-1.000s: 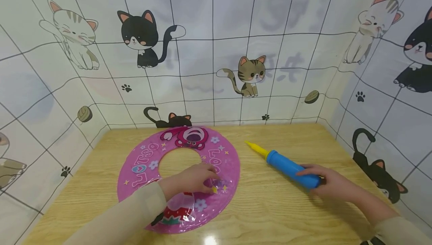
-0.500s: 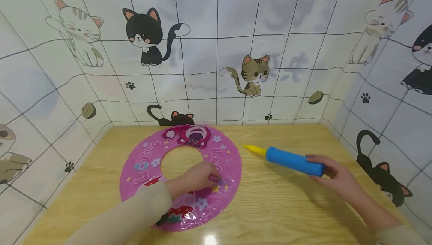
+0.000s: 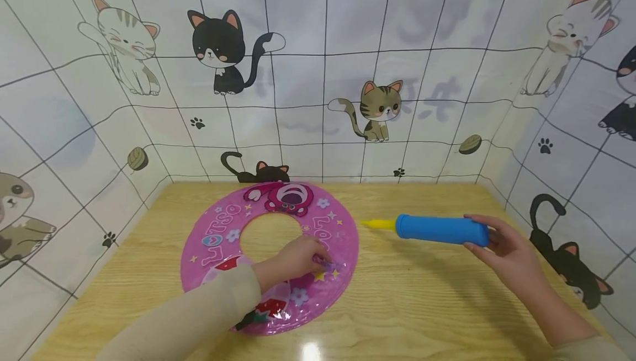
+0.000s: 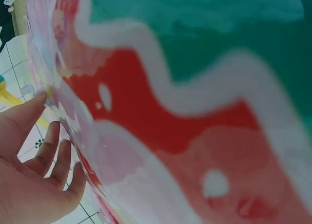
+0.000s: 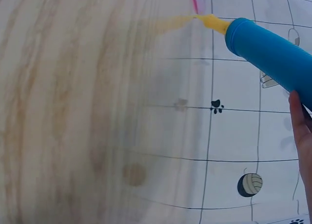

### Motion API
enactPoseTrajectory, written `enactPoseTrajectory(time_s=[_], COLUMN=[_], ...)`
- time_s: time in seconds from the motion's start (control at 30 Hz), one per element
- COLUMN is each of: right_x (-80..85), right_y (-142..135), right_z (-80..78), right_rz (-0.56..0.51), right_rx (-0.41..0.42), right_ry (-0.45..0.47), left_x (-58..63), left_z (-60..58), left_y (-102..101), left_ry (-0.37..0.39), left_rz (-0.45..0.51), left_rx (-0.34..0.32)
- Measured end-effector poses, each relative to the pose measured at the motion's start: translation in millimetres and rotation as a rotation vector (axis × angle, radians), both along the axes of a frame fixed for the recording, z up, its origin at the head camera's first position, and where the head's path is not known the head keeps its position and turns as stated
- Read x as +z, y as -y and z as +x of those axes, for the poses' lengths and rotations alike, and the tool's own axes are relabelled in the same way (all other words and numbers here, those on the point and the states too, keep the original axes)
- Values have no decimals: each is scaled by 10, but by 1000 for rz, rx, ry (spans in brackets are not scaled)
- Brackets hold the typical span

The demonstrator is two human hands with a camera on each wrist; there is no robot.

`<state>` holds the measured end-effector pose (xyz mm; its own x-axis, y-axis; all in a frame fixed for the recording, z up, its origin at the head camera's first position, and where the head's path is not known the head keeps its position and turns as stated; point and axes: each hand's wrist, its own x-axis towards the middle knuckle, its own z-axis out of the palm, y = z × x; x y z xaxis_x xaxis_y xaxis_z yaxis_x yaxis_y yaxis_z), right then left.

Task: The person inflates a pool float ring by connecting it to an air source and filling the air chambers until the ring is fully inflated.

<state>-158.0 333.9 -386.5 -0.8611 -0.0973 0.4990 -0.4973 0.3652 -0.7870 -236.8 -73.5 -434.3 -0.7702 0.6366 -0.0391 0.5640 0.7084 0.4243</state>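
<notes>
A pink swim ring (image 3: 340, 234) with bear and strawberry prints lies flat and limp on the left of the table. My left hand (image 3: 298, 259) is over its inner right part, where thumb and fingers pinch a small clear valve (image 3: 328, 264). In the left wrist view the strawberry print (image 4: 146, 112) fills most of the picture, with the left hand (image 4: 46, 156) at its edge. My right hand (image 3: 514, 261) grips a blue hand pump (image 3: 442, 229) by its rear end, raised above the table. Its yellow nozzle (image 3: 380, 224) points left, close to the ring's right edge.
Pale wood-grain table (image 3: 407, 306) extends under both hands. A white grid-patterned backdrop (image 3: 298, 85) with cartoon cats encloses the back and both sides. Light glares off the table's near edge.
My right hand has lifted the pump off the table and turned it from slanting to nearly level, nozzle toward the ring. My left hand stays at the valve, its fingers closing on it.
</notes>
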Motion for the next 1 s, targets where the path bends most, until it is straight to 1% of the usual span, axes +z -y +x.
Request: enactPoseTrajectory(time_s=[0.03, 0.17, 0.27, 0.33, 0.5, 0.57, 0.63, 0.73, 0.8, 0.9, 1.0], right_x=[22, 131, 223, 287, 443, 504, 561, 632, 666, 696, 707], right_y=[13, 56, 65, 68, 36, 10, -13, -44, -57, -60, -29], right_z=[10, 45, 76, 103, 137, 128, 114, 98, 100, 110, 123], right_rz=[-1, -20, -56, -63, -23, -20, -44, -114, -156, -175, -145], right_rx=[-7, 10, 53, 63, 99, 152, 218, 312, 359, 397, 371], right_ry=[-16, -66, -66, -53, -41, -41, -28, -10, -4, -6, 10], left_x=[-7, -18, -19, -21, -4, 16, 44, 85, 108, 120, 117], left_z=[-9, -42, -56, -63, -87, -99, -103, -95, -88, -87, -99], left_y=[3, 15, 16, 14, 6, 6, 3, 0, -3, -5, -14], left_ry=[10, 40, 44, 46, 63, 70, 72, 69, 56, 49, 58], left_rz=[14, 62, 53, 41, 6, -11, -27, -44, -51, -59, -67], left_rx=[-2, -19, -28, -33, -53, -62, -74, -91, -111, -125, -128])
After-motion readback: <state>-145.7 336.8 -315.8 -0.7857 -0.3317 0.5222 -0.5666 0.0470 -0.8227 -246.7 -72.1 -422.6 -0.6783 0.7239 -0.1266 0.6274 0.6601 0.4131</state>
